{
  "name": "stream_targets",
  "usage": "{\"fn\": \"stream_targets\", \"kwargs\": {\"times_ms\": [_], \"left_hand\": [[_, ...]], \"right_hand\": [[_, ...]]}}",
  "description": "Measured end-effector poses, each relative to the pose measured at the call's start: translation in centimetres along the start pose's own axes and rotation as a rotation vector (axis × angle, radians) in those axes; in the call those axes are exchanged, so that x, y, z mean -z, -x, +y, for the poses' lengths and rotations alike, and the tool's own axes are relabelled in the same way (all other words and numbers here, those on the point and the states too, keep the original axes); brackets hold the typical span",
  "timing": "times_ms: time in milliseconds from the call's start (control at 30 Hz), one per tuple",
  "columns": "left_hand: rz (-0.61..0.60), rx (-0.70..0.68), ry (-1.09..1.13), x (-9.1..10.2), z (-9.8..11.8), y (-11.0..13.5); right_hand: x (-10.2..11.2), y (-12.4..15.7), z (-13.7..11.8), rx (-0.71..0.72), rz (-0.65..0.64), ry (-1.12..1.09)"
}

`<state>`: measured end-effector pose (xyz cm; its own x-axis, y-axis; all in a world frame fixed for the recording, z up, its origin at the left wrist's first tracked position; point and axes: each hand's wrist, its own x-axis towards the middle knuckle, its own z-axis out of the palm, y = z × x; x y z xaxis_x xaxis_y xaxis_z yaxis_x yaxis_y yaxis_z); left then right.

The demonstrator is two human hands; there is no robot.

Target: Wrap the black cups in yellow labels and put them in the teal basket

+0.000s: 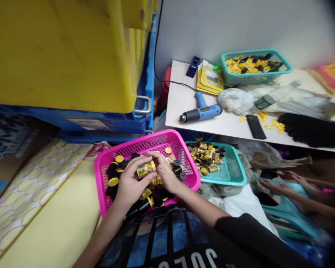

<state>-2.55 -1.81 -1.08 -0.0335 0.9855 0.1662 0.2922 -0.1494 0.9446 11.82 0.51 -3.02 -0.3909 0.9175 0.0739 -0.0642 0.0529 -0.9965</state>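
My left hand (130, 182) holds a small yellow cylinder with a colourful printed wrap (146, 169), thumb below and fingers over it. At the cylinder's right end, my right hand (167, 175) is closed against it with fingers bent; the fingertips are partly hidden. Both hands are over a pink plastic basket (100, 186). In the basket lie black cylindrical parts, yellow round caps (113, 181) and more yellow printed pieces, partly covered by my hands and arms.
A teal basket (237, 167) of printed cylinders stands to the right. The white table holds a blue heat gun (203, 112), a phone (256, 126) and another teal basket (257, 78) of yellow and black parts. Yellow and blue crates (147, 82) rise at left. Another person's arms (296, 190) show at right.
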Motion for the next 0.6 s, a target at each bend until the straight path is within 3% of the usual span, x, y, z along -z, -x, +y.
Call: {"fn": "stream_targets", "kwargs": {"times_ms": [133,200,300,333,433,500,600], "left_hand": [[-0.2,-0.162,-0.169,-1.1,0.7,0.4],[-0.275,-0.178,-0.19,-1.0,0.8,0.3],[-0.18,-0.095,-0.178,0.6,0.0,-0.5],[-0.118,-0.041,-0.171,1.4,-0.4,-0.8],[0.025,0.083,-0.15,3.4,-1.2,-1.5],[0.051,0.101,-0.151,4.1,-1.2,-1.6],[0.02,0.075,-0.173,4.2,-0.7,-1.4]], "right_hand": [[3.5,2.3,-1.6,-0.056,0.079,0.086],[6.7,4.0,-2.6,-0.009,0.244,0.275],[12.3,6.0,-3.3,-0.008,0.638,0.608],[13.7,6.2,-3.2,-0.062,0.645,0.778],[14.7,5.6,-2.5,-0.083,0.54,1.156],[12.7,4.4,-1.7,-0.061,0.305,1.257],[8.8,2.3,-0.5,-0.147,-0.128,1.456]]}}
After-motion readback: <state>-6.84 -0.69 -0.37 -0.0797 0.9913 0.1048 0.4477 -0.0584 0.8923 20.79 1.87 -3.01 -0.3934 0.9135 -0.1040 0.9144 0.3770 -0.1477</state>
